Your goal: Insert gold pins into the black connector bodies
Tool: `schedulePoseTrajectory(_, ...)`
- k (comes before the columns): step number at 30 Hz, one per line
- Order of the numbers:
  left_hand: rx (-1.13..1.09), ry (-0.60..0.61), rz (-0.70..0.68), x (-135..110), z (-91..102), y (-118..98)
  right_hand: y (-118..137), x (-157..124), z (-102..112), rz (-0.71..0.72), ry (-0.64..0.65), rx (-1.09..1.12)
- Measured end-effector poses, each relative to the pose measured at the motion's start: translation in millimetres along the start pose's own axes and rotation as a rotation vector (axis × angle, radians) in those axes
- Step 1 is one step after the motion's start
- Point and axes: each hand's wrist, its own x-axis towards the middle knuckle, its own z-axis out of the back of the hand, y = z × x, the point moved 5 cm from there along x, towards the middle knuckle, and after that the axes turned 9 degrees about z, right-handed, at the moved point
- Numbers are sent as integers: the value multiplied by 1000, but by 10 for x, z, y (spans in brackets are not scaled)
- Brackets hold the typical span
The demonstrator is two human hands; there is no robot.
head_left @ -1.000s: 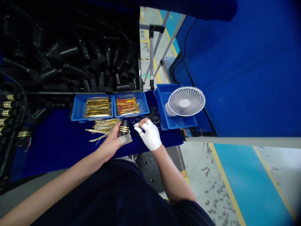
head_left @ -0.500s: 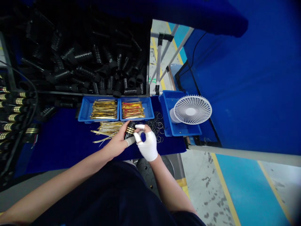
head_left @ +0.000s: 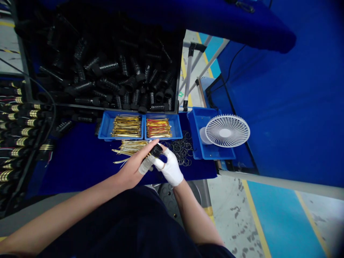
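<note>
My left hand (head_left: 131, 167), bare with a taped finger, and my white-gloved right hand (head_left: 170, 167) meet over the blue cloth. Between them they hold a black ribbed cylinder (head_left: 156, 151), tilted, with its middle hidden by my fingers. A loose pile of thin gold strips (head_left: 130, 147) lies just beyond my left hand. A heap of dark metal rings (head_left: 180, 150) sits beyond my right hand.
Two blue trays (head_left: 120, 125) of gold and red strips stand at the table's far side. A large bin of black cylinders (head_left: 120, 71) lies behind them. A third blue tray (head_left: 200, 136) carries a white fan (head_left: 227, 130). Gold-banded cylinders (head_left: 18, 141) lie at the left.
The gold bands on the cylinder no longer show, and it now tilts up and to the right between my hands. The whole scene has shifted slightly right in view.
</note>
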Motion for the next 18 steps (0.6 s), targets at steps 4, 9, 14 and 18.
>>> schedulePoseTrajectory(4, 123, -90, -183, -102, 189, -89, 188, 55, -198, 127, -50, -139)
schedulePoseTrajectory(9, -125, -56, 160, -162, 384, 163, 288, 155, -526, 207, 158, -31)
schedulePoseTrajectory(14, -311, 45, 360, -305, 538, 290, 283, 91, -847, 100, 204, -11)
schedulePoseTrajectory(18, -252, -107, 236, -481, 834, 280, 336, -85, -1191, 108, 66, -127)
